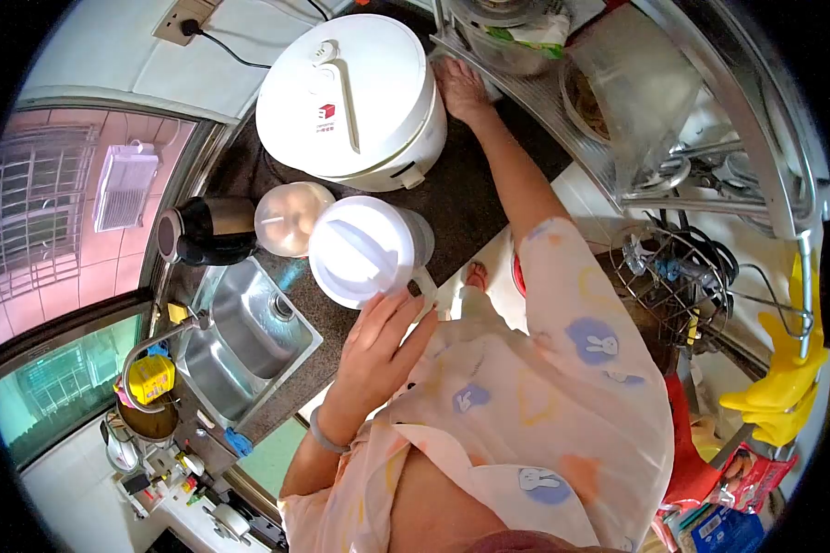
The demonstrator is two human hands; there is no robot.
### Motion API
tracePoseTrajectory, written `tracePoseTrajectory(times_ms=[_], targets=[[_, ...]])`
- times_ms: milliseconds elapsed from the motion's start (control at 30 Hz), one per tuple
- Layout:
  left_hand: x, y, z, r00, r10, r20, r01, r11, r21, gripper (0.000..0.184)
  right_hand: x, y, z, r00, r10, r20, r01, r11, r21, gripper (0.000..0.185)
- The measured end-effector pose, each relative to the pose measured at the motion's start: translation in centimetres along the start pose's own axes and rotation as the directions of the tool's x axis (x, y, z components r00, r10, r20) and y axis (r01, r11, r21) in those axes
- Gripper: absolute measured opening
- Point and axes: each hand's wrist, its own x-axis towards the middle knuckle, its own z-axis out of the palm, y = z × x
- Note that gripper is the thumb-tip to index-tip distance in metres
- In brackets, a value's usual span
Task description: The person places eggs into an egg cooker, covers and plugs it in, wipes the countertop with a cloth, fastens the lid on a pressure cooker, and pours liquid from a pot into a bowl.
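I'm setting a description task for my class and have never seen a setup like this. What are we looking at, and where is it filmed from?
There is no machine here, just a person's bare hands. The single picture comes from a camera worn on the head, looking down past the patterned clothes; its lens bends the edges. The left hand is at the jug, near its handle; whether it grips is unclear. The right hand reaches beside the white cooker; what it holds, if anything, is hard to see. On the dark counter also stand a tub of round, pale things and a kettle, near the sink.
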Motion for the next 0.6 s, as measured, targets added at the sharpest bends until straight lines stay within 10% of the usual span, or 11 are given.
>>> tracePoseTrajectory(times_ms=[100, 133, 233, 300, 367, 433, 600], targets=[[-1.5, 0.2, 0.3, 0.986, -0.053, -0.161, 0.050, 0.999, -0.021, 0.032, 2.6, -0.3, -0.6, 0.980, 0.030, 0.195, -0.010, 0.994, -0.106, 0.054], [-2.2, 0.4, 0.4, 0.975, -0.105, -0.196, 0.103, 0.994, -0.020, 0.027, 2.8, -0.6, -0.5, 0.986, 0.012, 0.169, -0.069, 0.941, 0.332, 0.054], [-3.4, 0.2, 0.9, 0.956, -0.183, -0.229, 0.175, 0.983, -0.055, 0.017, 1.0, -0.3, -0.6, 0.998, 0.036, 0.046, -0.058, 0.646, 0.761, 0.051], [-4.0, 0.0, 1.4, 0.958, -0.266, -0.111, 0.261, 0.964, -0.060, 0.021, -2.6, -1.4, -4.3, 0.986, 0.135, 0.095, -0.138, 0.990, 0.021, 0.047], [-3.8, -0.2, 2.5, 0.954, -0.281, -0.101, 0.271, 0.957, -0.101, 0.024, -6.5, -0.5, -3.8, 0.985, 0.156, -0.077, -0.153, 0.987, 0.047, 0.045], [-4.0, -0.1, 3.6, 0.916, -0.379, -0.130, 0.353, 0.917, -0.187, 0.028, -9.9, 0.4, -4.4, 0.955, 0.133, -0.266, -0.218, 0.922, -0.320, 0.045], [-3.7, 0.0, 5.2, 0.863, -0.501, 0.055, 0.474, 0.769, -0.429, 0.044, -18.9, -1.3, -7.1, 0.899, 0.200, -0.389, -0.323, 0.904, -0.282, 0.043]])
